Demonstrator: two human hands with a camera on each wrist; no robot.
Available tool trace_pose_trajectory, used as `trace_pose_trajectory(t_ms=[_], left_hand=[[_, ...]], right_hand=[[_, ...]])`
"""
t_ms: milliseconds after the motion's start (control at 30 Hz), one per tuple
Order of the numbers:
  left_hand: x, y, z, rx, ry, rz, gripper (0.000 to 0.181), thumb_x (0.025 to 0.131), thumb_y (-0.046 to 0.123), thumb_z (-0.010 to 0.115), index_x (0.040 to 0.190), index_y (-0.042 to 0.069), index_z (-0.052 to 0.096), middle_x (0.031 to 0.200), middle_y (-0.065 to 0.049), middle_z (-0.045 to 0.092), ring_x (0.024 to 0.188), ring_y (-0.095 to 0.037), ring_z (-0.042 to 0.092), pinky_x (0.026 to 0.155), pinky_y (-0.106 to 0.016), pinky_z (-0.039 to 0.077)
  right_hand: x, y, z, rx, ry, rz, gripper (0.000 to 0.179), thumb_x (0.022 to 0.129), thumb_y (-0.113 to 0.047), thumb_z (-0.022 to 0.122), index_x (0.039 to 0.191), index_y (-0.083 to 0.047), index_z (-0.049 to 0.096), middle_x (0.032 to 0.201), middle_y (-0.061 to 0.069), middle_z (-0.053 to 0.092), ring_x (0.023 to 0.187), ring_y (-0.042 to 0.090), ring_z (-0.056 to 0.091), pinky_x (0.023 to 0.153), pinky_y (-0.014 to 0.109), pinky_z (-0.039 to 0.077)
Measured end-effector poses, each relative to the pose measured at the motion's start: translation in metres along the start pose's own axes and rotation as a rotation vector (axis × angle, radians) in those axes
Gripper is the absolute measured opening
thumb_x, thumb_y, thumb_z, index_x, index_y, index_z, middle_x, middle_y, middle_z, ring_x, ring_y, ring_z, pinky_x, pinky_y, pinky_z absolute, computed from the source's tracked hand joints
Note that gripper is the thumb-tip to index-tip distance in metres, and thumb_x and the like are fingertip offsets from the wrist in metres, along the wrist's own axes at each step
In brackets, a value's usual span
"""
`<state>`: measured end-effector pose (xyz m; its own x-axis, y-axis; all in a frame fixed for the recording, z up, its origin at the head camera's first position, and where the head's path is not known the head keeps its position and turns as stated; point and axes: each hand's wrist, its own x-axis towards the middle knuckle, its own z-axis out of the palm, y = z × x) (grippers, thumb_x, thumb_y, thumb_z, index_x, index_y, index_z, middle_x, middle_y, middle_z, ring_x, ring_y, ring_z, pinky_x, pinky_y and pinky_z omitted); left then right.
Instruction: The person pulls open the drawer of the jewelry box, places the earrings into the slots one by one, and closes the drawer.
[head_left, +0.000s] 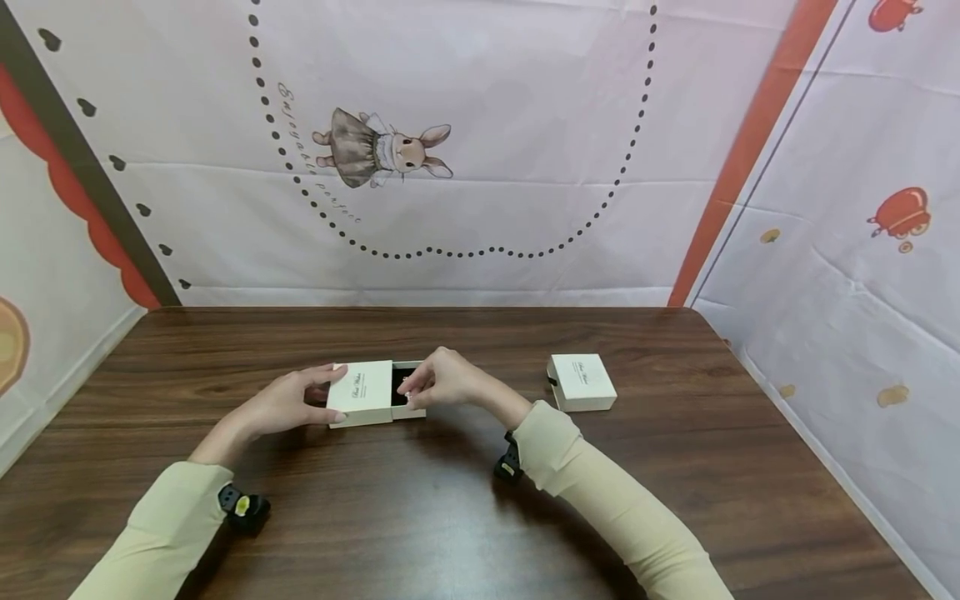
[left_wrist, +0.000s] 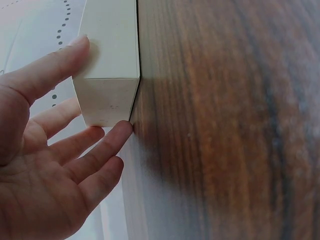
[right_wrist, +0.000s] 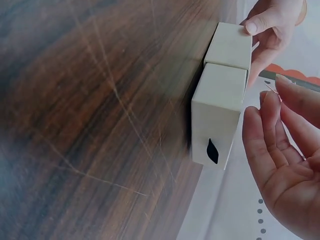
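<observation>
On the table a white drawer-style gift box (head_left: 361,387) stands with its inner tray (head_left: 408,412) pulled partly out to the right. Dark lining (head_left: 399,382) shows inside the tray. My left hand (head_left: 281,403) holds the box sleeve at its left end, thumb on the near side and fingers on the far side and end. Over the tray, my right hand (head_left: 445,379) pinches a tiny shiny piece of jewellery with a thin pin (right_wrist: 271,89), like an earring, between thumb and fingertips. Most of this piece is hidden by the fingers. A black pull tab (right_wrist: 212,151) sits on the tray's end.
A second white box (head_left: 582,382), closed and with a black tab, stands to the right on the brown wooden table (head_left: 465,517). Printed cloth (head_left: 525,125) with a rabbit figure hangs behind the table. Each wrist wears a black camera strap.
</observation>
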<state>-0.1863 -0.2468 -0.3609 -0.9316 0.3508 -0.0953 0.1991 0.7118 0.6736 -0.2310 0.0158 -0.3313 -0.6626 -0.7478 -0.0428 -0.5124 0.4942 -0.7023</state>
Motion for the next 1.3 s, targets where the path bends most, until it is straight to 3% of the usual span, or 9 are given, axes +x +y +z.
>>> trace_pose_trajectory(t_ms=[233,467,767,1067,1300], left_hand=[[0.001,0.002,0.001,0.015,-0.005,-0.004,0.082,0.077,0.036,0.071,0.140,0.003,0.033,0.144,-0.027,0.022,0.110,-0.037,0.053,0.087,-0.050,0.042],[0.003,0.001,0.001,0.024,0.003,-0.006,0.083,0.076,0.038,0.072,0.140,0.003,0.033,0.144,-0.027,0.023,0.110,-0.036,0.053,0.088,-0.051,0.041],[0.002,0.001,0.001,0.022,-0.005,-0.003,0.083,0.076,0.038,0.072,0.140,0.003,0.033,0.144,-0.028,0.022,0.110,-0.036,0.053,0.088,-0.052,0.040],[0.001,0.003,-0.001,0.023,-0.002,0.000,0.081,0.077,0.036,0.071,0.140,0.003,0.033,0.144,-0.028,0.022,0.110,-0.037,0.052,0.088,-0.052,0.040],[0.002,0.000,0.000,0.023,-0.001,-0.007,0.083,0.076,0.039,0.071,0.141,0.004,0.033,0.144,-0.027,0.023,0.110,-0.036,0.052,0.089,-0.052,0.040]], right_hand=[[0.001,0.006,0.000,-0.003,0.036,0.042,0.018,0.080,-0.008,0.069,0.098,-0.006,0.072,0.092,0.002,0.070,0.072,0.004,0.061,0.061,0.018,0.047],[0.005,0.011,0.000,-0.020,0.080,0.060,0.019,0.078,-0.006,0.070,0.097,-0.004,0.072,0.087,0.004,0.070,0.069,0.004,0.060,0.060,0.017,0.046],[0.008,0.016,0.002,-0.042,0.076,0.030,0.017,0.078,-0.004,0.070,0.095,-0.002,0.072,0.092,0.005,0.070,0.070,0.005,0.061,0.061,0.017,0.047],[0.015,0.015,0.004,-0.061,0.082,0.050,0.013,0.078,-0.004,0.069,0.092,-0.003,0.072,0.082,0.003,0.070,0.068,0.004,0.062,0.059,0.016,0.048],[0.017,0.014,0.006,-0.129,0.060,0.036,0.014,0.079,-0.003,0.067,0.092,-0.003,0.072,0.087,0.004,0.071,0.065,0.003,0.062,0.057,0.015,0.048]])
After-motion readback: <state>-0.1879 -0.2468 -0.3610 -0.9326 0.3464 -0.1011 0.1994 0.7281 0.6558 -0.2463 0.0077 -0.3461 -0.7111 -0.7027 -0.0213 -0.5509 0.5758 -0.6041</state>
